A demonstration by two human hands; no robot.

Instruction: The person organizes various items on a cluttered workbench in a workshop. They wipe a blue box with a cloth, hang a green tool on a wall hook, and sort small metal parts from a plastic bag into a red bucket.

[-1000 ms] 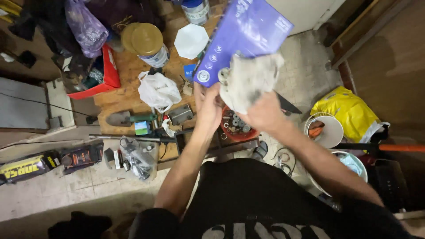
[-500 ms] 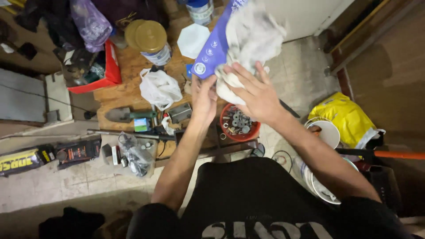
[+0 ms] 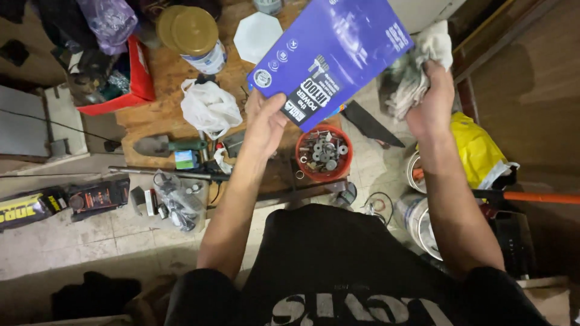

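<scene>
The wooden board [image 3: 163, 115] on the tiled floor is the biggest thing below the person, spread from ten to twelve o'clock of the picture's centre and crowded with clutter. Above it, at about one o'clock, the blue box [image 3: 329, 57] is held flat and tilted, its lower corner pinched by the left hand [image 3: 266, 121], fingers closed on the edge and thumb underneath. At two o'clock the right hand [image 3: 432, 99] is clenched round a bunched grey-white rag [image 3: 414, 66], which sits just beside the box's right edge, perhaps brushing it; I cannot tell for sure. Judging by that, the step in hand looks like wiping the box down, with the rag drawn off to one side between strokes. Another pass would call for keeping the left grip firm at the corner so the box does not swing, and bringing the rag flat against the face. Smaller things lie below: a yellow bag [image 3: 477, 151] at three o'clock, a white plastic bag [image 3: 208, 108] at ten, a gold-lidded jar [image 3: 193, 33] at eleven, and a red bowl [image 3: 324, 154] of washers and bolts almost at centre, directly under the box.
</scene>
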